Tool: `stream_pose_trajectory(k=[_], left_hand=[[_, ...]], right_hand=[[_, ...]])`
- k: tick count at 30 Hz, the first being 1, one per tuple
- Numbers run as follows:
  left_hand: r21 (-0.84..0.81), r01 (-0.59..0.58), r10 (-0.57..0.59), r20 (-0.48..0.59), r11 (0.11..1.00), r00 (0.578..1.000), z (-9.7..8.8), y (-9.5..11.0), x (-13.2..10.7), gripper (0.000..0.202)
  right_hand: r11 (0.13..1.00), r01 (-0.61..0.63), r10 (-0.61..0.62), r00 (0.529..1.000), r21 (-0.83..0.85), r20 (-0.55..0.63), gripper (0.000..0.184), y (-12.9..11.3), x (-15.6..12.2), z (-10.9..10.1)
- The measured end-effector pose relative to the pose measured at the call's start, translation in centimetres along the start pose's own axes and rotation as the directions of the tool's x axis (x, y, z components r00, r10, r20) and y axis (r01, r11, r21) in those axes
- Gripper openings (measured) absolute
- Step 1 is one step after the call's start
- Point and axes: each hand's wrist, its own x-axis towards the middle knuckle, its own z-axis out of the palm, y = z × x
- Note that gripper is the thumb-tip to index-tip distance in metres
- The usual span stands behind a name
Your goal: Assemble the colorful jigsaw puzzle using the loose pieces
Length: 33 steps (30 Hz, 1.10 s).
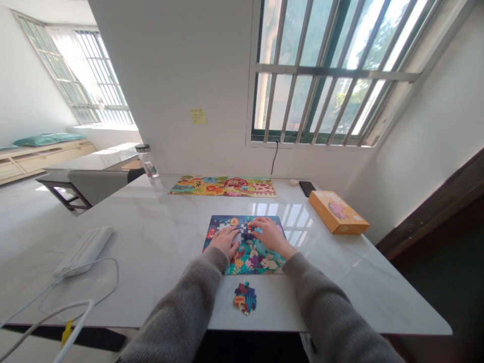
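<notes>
A colourful jigsaw puzzle (260, 262) with rabbits and plants lies on the white marbled table, its upper part showing gaps between pieces. My left hand (226, 241) rests on the puzzle's left side, fingers stretched out and holding nothing that I can see. On the upper right of the puzzle, my right hand (270, 236) has its thumb and fingers bent around a small puzzle piece (250, 228), which is partly hidden. Closer to me, a little heap of loose puzzle pieces (245, 298) lies on the table below the puzzle.
A long animal picture strip (223, 186) lies along the wall. To the right are an orange box (338, 212) and a black phone (307, 189). A clear bottle (147, 161) stands back left. A white power strip (83, 252) with cables (117, 272) occupies the table's left.
</notes>
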Motion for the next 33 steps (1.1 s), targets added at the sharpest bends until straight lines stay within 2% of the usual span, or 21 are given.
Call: stream_pose_trajectory(k=[7,12,21,25,33], left_hand=[[-0.048,-0.011,0.009,-0.03,0.999,0.999,0.3,-0.3,0.0,0.041],[-0.029,-0.032,0.03,-0.061,0.999,0.998,0.8,-0.4,-0.1,0.04],[0.009,0.007,-0.007,-0.015,1.0,1.0,0.8,-0.1,-0.3,0.042],[0.017,-0.034,0.035,-0.031,0.999,0.999,1.2,-0.4,-0.2,0.042],[0.0,-0.11,0.11,0.034,0.994,0.993,1.5,0.4,0.5,0.048]], right_hand=[[0.993,-0.045,0.047,0.999,-0.11,0.013,0.024,0.0,0.6,1.7],[0.992,-0.042,0.043,0.999,-0.117,0.006,0.023,0.2,0.3,2.4],[0.993,-0.033,0.034,0.999,-0.112,0.005,0.031,0.1,-0.2,2.9],[0.991,-0.034,0.034,0.999,-0.128,-0.003,0.031,-0.1,-0.4,2.9],[0.997,0.013,-0.011,1.0,-0.08,0.029,0.034,0.6,-0.6,2.9]])
